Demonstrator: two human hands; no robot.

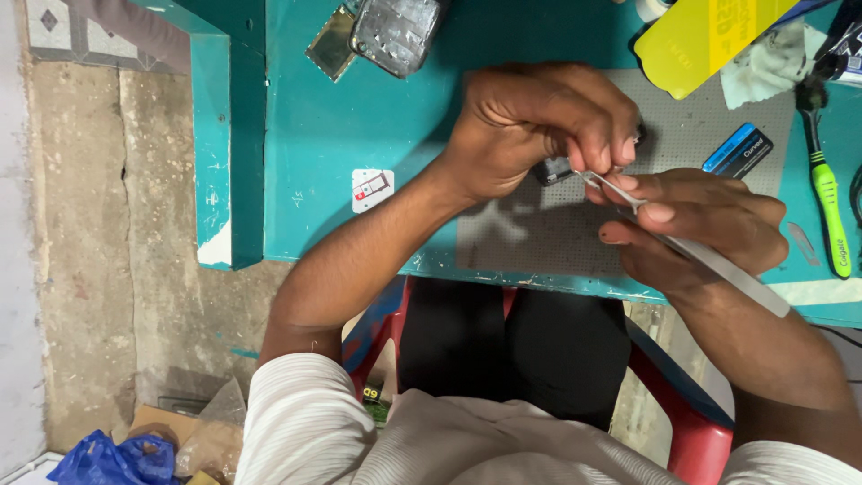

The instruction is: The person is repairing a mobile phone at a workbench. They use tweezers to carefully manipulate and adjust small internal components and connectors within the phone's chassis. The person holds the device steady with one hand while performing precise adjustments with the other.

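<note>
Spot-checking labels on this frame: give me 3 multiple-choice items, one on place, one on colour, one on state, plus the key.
1. Where does the toothbrush lie?
A. on the floor
B. at the table's right end
C. in the left hand

2. What colour is the table?
A. teal
B. red
C. white

3. What is the right hand doing?
A. resting open and flat
B. gripping tweezers
C. holding the yellow package

Key:
1 B: it lies beside the grey mat, at the right edge of the table.
2 A: the bare top is teal.
3 B: the fingers pinch the tweezers, whose tips point at the small dark part held in the left hand.
</note>
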